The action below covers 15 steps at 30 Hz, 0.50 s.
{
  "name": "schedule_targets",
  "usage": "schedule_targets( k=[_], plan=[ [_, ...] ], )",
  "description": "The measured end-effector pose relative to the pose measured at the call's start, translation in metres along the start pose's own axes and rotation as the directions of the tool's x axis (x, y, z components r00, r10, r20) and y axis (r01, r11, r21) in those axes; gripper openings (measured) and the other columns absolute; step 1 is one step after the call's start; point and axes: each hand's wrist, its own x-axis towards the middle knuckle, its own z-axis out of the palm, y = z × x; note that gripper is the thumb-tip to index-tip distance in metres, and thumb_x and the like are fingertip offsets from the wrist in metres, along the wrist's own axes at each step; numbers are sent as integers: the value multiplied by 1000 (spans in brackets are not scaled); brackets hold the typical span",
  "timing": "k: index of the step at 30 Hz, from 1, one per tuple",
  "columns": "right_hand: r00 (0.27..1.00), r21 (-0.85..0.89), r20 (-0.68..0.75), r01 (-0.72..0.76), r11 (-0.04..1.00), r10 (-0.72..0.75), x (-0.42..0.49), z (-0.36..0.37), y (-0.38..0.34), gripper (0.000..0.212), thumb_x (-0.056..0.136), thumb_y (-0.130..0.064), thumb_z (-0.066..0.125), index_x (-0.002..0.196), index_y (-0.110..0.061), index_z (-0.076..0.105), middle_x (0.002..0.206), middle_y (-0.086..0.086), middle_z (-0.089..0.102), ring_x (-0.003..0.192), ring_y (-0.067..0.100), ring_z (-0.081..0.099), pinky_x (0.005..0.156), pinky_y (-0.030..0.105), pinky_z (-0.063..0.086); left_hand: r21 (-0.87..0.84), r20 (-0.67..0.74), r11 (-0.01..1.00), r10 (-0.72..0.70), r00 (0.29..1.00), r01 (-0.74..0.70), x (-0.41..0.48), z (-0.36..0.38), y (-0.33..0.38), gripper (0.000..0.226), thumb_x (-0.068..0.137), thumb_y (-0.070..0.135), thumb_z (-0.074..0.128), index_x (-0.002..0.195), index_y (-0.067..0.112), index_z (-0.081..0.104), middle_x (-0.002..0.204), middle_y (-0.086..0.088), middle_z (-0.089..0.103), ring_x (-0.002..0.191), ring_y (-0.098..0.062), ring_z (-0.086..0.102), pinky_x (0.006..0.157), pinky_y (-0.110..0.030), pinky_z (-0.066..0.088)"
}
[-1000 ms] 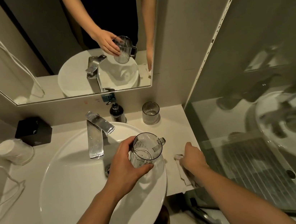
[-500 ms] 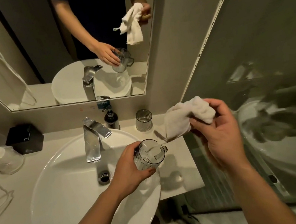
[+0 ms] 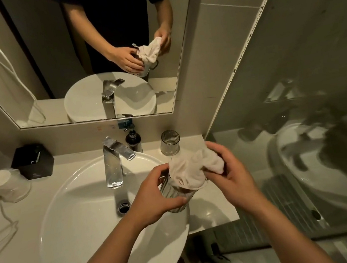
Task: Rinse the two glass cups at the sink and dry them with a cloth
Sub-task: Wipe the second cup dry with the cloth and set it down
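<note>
Head view: left hand point(image 3: 152, 197) grips cup point(image 3: 173, 194), right hand point(image 3: 233, 176) pinches cloth point(image 3: 191, 166)

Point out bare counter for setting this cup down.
Right of the basin, in front of the other cup, the counter is bare. Also between the black box and faucet. Crowded: back strip by the bottle.

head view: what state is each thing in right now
held glass cup, gripped by left hand over the sink, cloth stuffed in its mouth
cloth, bunched, pinched by right hand
second glass cup, upright on the counter, untouched
faucet, no water running
</note>
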Motion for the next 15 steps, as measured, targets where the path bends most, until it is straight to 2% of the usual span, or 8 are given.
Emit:
schedule_targets(
  k=[3,6,8,11,15],
  plan=[
    [978,-174,195,106,979,-71,1,-9,-2,58,87,-3,76,134,-33,62,132,-13,65,125,15,61,102,38,54,-8,38,1000,12,999,-12,1,0,4,87,53,38,94,131,40,57,127,20,65,116,2,61,97,-15,49],
    [948,-146,318,52,988,-3,-1,-11,-8,43,86,-15,81,124,-32,69,124,-9,68,117,19,65,97,39,56,2,76,1000,25,997,-25,0,-2,9,84,54,41,91,131,44,58,129,17,65,118,2,61,96,-13,48],
    [952,-114,306,16,993,20,-1,-8,-8,30,89,-19,79,116,-31,72,116,-3,71,109,21,68,92,47,58,16,101,1000,8,995,-10,0,-3,9,87,55,42,91,136,42,57,132,15,63,118,2,60,100,-20,51],
    [962,-53,272,-20,998,33,3,-5,-6,22,90,-19,73,111,-27,73,110,3,73,103,27,69,90,54,57,-45,131,999,-23,991,29,0,-5,4,82,58,39,95,131,41,59,130,7,64,119,-11,64,103,-37,56],
    [954,54,295,-68,996,49,3,0,-8,17,91,-19,69,108,-23,70,108,6,71,97,22,67,81,42,56,-213,181,973,-43,983,82,-1,-8,8,69,61,29,94,122,27,61,123,-7,68,113,-23,69,100,-46,58]
  ],
)
